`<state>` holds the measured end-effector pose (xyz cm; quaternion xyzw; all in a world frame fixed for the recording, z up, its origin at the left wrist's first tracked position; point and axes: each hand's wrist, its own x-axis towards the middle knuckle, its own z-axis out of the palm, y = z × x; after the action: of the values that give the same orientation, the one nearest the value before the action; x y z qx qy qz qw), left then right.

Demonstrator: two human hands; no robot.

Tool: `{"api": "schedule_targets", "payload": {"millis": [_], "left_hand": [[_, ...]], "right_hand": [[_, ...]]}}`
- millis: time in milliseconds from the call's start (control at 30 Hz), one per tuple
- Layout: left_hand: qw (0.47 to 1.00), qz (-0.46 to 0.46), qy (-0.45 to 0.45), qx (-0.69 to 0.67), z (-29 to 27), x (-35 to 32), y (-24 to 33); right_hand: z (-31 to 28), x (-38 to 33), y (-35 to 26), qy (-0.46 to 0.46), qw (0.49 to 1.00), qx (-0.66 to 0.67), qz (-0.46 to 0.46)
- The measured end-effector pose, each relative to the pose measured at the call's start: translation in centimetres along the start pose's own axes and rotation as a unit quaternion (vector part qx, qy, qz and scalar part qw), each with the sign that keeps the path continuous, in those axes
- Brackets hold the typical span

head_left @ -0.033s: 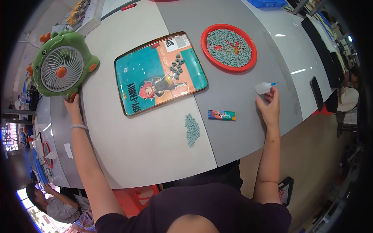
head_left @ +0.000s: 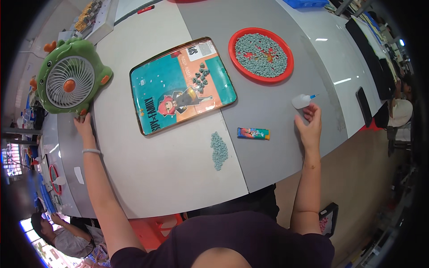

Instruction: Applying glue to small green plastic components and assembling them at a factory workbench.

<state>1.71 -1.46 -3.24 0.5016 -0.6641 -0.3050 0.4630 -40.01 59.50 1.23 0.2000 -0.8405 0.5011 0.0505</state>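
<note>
At the far left, my left hand (head_left: 83,124) has its fingers stretched toward the foot of a green animal-shaped fan (head_left: 90,58); I cannot make out whether they touch. My right hand (head_left: 309,123) is open, its fingers loosely curved and apart. Just beyond its fingertips lies a small white squeeze bottle (head_left: 300,101) with a blue needle tip. Between my hands is a rectangular tray (head_left: 152,96) with a cartoon picture, and a cluster of dark green stone-like bits (head_left: 201,77) sits on it. Nearer to me, small pale green pieces (head_left: 219,151) form a pile on the table.
A round red tray (head_left: 289,71) full of green pieces stands behind the bottle. A lighter (head_left: 253,133) lies in front of my right hand's left side. A dark phone (head_left: 363,107) is at the right. Another person (head_left: 73,236) sits at the lower left.
The view has shifted slightly. My left hand has drawn back a little from the fan's foot, and my right fingers sit slightly lower beside the bottle.
</note>
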Motion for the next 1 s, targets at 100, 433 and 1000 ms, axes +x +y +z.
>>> {"api": "schedule_targets", "payload": {"millis": [100, 433, 1000], "left_hand": [[1.000, -0.010, -0.021, 0.006, -1.6, -3.7, -2.2], [0.873, 0.351, -0.290, 0.173, 4.4, -22.5, 16.8], [0.898, 0.353, -0.238, 0.111, 7.1, -23.8, 17.4]], "right_hand": [[0.4, -3.8, -2.2, -0.085, 0.995, 0.030, 0.044], [0.4, -3.3, -4.3, -0.248, 0.930, -0.105, -0.251], [11.2, -9.2, -10.6, -0.305, 0.864, -0.126, -0.381]]}}
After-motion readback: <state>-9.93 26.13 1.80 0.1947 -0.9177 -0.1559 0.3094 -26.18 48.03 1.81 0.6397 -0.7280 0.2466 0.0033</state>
